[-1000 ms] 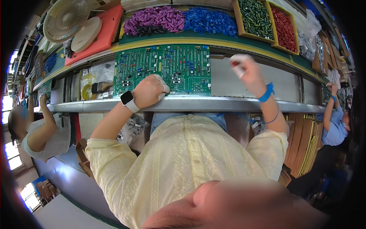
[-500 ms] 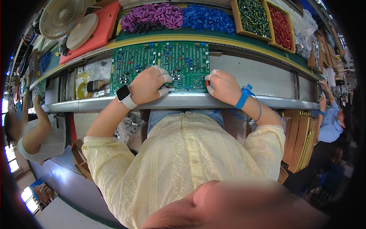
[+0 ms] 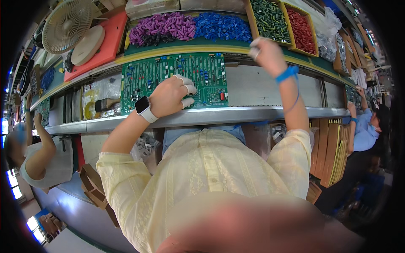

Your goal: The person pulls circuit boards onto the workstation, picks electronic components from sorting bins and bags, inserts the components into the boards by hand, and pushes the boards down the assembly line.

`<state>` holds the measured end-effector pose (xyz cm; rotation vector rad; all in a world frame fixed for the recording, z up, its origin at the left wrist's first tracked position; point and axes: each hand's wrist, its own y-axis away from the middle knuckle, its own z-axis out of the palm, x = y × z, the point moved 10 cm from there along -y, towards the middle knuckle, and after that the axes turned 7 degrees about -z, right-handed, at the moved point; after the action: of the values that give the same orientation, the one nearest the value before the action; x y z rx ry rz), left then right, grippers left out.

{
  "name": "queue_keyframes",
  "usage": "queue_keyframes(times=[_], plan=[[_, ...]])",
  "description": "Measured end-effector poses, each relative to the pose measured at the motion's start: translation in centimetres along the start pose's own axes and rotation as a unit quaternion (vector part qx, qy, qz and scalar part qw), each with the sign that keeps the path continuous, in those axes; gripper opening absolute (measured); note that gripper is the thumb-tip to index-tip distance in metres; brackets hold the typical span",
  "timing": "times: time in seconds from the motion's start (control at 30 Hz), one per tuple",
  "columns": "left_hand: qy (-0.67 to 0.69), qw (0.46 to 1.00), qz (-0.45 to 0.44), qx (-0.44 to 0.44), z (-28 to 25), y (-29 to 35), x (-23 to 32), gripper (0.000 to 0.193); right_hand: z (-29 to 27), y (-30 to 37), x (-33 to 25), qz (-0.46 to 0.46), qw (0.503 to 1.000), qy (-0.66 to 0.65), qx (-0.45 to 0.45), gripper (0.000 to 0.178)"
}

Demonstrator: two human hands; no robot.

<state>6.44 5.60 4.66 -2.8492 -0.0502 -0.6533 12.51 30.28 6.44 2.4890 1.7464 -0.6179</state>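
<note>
A green circuit board (image 3: 198, 101), set with many small parts, lies on the metal rail in front of me. My left hand (image 3: 171, 95) rests over its middle, fingers curled down with white covers on the tips. Whatever those fingertips may hold is hidden. My right hand (image 3: 270, 55) is raised off the board, beside the yellow-edged box of green cylindrical parts (image 3: 270, 21). Motion smears its fingers, so their grip is unclear. Near the board's lower right corner stands a red component (image 3: 222, 96).
Behind the rail lie heaps of purple parts (image 3: 162, 27) and blue parts (image 3: 221, 27), with a box of red parts (image 3: 301, 29) at the right. A brush (image 3: 105, 104) lies left of the board. A fan (image 3: 67, 25) stands far left. Co-workers sit on both sides.
My right hand has left the board's right edge and risen up and right toward the parts boxes. The red component it covered now shows. My left hand remains over the board.
</note>
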Motion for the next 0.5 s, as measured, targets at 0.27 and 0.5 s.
queue_keyframes(times=[0.27, 0.5], plan=[[0.001, 1.000, -0.009, -0.002, 0.0, -0.9, 0.5, 0.021, -1.0, -6.6, 19.1, 0.145, 0.976, 0.163, 0.028, 0.034], [0.019, 1.000, -0.009, -0.004, -0.1, -1.6, 0.2, 0.021, -0.2, -7.8, 18.1, 0.097, 0.977, 0.190, 0.003, 0.023]])
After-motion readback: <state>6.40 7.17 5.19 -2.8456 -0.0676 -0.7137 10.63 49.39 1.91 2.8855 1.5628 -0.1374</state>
